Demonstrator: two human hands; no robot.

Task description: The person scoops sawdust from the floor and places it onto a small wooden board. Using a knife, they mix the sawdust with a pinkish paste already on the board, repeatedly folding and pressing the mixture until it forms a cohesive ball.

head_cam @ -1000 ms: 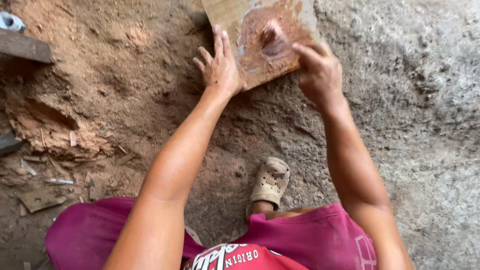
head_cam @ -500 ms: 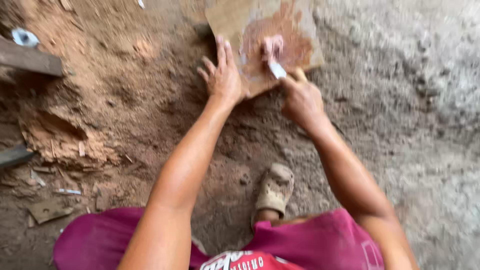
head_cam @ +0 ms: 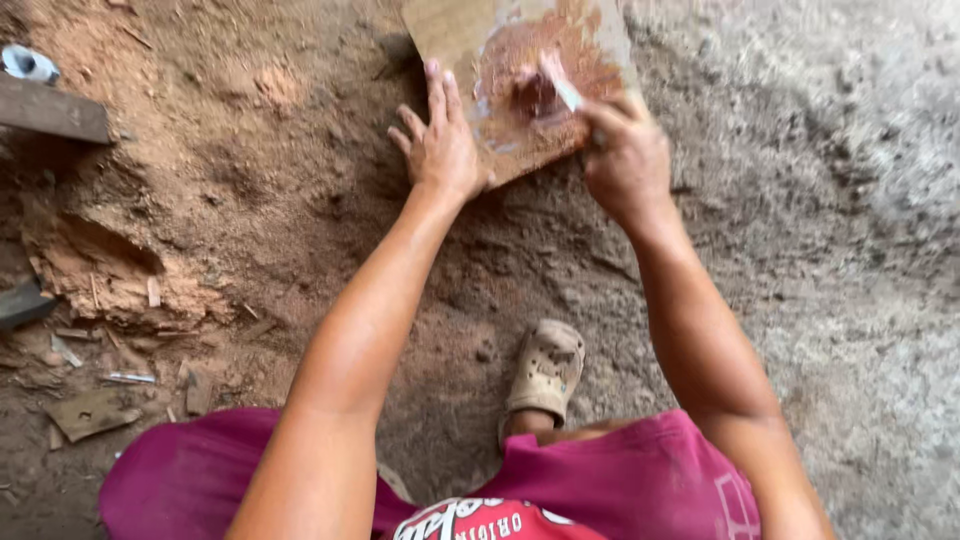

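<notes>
Reddish-brown packed dirt floor [head_cam: 250, 200] fills the left of the view, turning to grey gravelly ground on the right. At the far left edge lies one dark weathered wooden plank [head_cam: 50, 110], with one small crumpled white and blue scrap [head_cam: 25, 63] just above it. Lower down sit one flat brown cardboard-like shard [head_cam: 90, 412] and a scatter of splinters too small to count.

One flat tan wooden board smeared with rust-red paste [head_cam: 520, 80] lies on the floor at the top centre. Two bare hands work on it. One left hand [head_cam: 440, 150] lies palm-down on the board's lower left edge, its grip spread flat, fingers apart and pressing the wood, holding nothing. One right hand [head_cam: 625, 160] sits at the board's lower right corner, its grip pressed together around one small pale-bladed scraper tool [head_cam: 560, 88] whose tip touches the red smear; motion blur hides the tool's exact shape.

Below, between the forearms, one beige clog-style sandal [head_cam: 545, 370] rests on the dirt, above magenta shorts [head_cam: 620, 480].
</notes>
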